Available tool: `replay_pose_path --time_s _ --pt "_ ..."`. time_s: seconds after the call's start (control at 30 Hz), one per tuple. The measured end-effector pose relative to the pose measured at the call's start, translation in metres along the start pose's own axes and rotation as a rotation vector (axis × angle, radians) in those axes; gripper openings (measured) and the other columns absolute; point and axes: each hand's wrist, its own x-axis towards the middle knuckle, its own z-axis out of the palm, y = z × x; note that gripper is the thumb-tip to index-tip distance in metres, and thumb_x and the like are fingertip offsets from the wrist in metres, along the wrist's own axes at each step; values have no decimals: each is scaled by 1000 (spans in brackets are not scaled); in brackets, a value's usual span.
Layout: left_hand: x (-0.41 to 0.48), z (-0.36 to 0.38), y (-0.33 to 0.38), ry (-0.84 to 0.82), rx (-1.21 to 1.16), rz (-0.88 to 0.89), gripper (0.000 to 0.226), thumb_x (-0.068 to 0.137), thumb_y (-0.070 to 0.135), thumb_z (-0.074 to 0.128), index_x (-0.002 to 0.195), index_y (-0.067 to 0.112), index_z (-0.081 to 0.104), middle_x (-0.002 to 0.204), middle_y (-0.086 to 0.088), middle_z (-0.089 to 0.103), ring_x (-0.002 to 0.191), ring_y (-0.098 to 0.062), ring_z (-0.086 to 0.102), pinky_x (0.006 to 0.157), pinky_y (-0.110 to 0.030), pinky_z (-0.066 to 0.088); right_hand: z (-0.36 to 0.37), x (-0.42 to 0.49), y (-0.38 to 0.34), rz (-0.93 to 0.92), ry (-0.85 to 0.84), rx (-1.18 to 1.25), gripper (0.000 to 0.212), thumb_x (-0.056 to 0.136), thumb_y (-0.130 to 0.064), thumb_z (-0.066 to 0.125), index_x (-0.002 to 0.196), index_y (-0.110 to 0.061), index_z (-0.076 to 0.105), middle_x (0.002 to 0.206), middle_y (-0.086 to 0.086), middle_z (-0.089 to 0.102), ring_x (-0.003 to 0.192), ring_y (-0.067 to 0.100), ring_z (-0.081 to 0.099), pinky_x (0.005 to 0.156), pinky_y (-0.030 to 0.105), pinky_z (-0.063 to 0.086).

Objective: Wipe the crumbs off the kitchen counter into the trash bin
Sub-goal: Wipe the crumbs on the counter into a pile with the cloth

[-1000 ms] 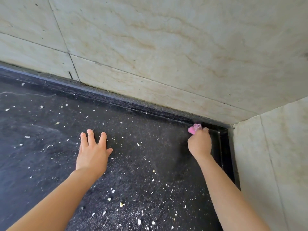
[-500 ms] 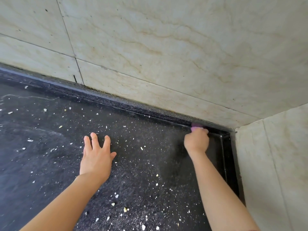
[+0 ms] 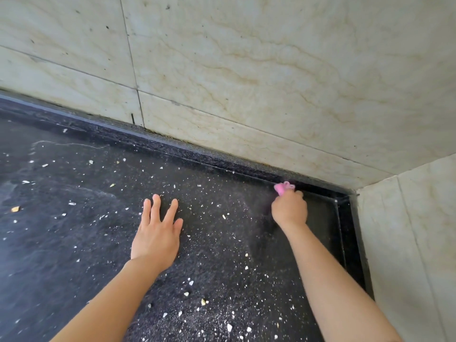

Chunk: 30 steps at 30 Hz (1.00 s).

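The black speckled counter (image 3: 74, 243) carries scattered white and yellowish crumbs (image 3: 190, 283), thickest near the bottom centre. My left hand (image 3: 156, 235) lies flat on the counter, fingers spread, holding nothing. My right hand (image 3: 290, 209) is closed around a pink cloth (image 3: 283, 187). Only a small bunch of the cloth shows past the fingers, pressed at the back edge of the counter near the far right corner. No trash bin is in view.
A raised black backsplash strip (image 3: 172, 146) runs along the back, and a black ledge (image 3: 350, 243) along the right side. Beige marble wall tiles (image 3: 246, 70) rise behind and to the right (image 3: 407, 243), closing the corner.
My right hand with the pink cloth slid slightly left along the back edge and back; the cloth, hidden half a second ago, shows again. My left hand stays flat on the counter.
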Motion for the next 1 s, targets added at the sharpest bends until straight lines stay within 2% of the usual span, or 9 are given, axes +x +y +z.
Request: replay_pose_path --time_s 0.27,0.33,0.43,0.5,0.6,0.67,0.8,0.9,1.0 --pt "-11 -14 -16 2 -162 64 52 102 26 20 152 20 8 160 -3 -7 146 -20 -12 120 -36 8 34 -87 -71 -506 -292 180 40 99 -17 42 139 -20 45 103 12 51 83 29 58 77 37 48" --pt "-25 -13 -28 88 -162 54 53 102 24 22 152 13 9 160 -5 0 147 -19 -8 120 -34 6 15 -95 -56 -624 -385 274 35 103 -33 34 112 -21 65 83 12 59 74 23 55 80 34 43" --pt "-53 0 -56 190 -93 -2 56 101 24 29 150 4 12 159 -12 6 147 -25 -2 120 -37 8 -15 -77 -15 -425 -163 310 59 104 -45 19 77 -14 61 65 9 66 65 19 62 70 27 44" --pt "-72 10 -75 219 -27 -61 58 99 24 35 148 -1 18 158 -18 9 147 -32 3 119 -44 14 -23 -51 29 -237 -19 134 31 103 -21 24 108 -16 54 90 14 70 76 31 64 69 33 47" --pt "-86 21 -90 199 5 -125 60 98 27 35 148 -1 17 158 -19 7 146 -34 3 118 -45 13 -17 -43 53 19 -113 -28 45 91 -1 30 125 -25 46 124 14 61 93 36 59 72 32 42" --pt "-89 23 -91 184 26 -118 61 99 30 32 149 1 14 158 -19 4 146 -34 3 119 -45 12 4 -63 28 -22 -112 79 57 88 0 34 131 -34 48 127 8 62 98 34 58 74 30 40" --pt "-87 19 -86 135 61 -127 62 99 30 26 149 -1 7 157 -23 0 145 -38 0 119 -46 11 35 -124 -46 -191 -96 191 58 88 7 41 136 -26 42 110 1 70 70 17 49 51 22 31" --pt "-86 15 -82 84 84 -158 62 100 32 17 149 1 -5 157 -21 -12 145 -36 -9 119 -43 6 45 -149 -62 -386 -256 167 52 96 -5 39 144 -25 35 103 12 71 82 29 65 64 31 45" --pt "-85 11 -79 40 106 -173 61 100 33 12 148 2 -11 156 -20 -18 145 -34 -14 119 -42 3 22 -156 -48 -507 -434 330 43 102 -49 24 130 -32 53 87 7 71 79 24 67 73 36 52"
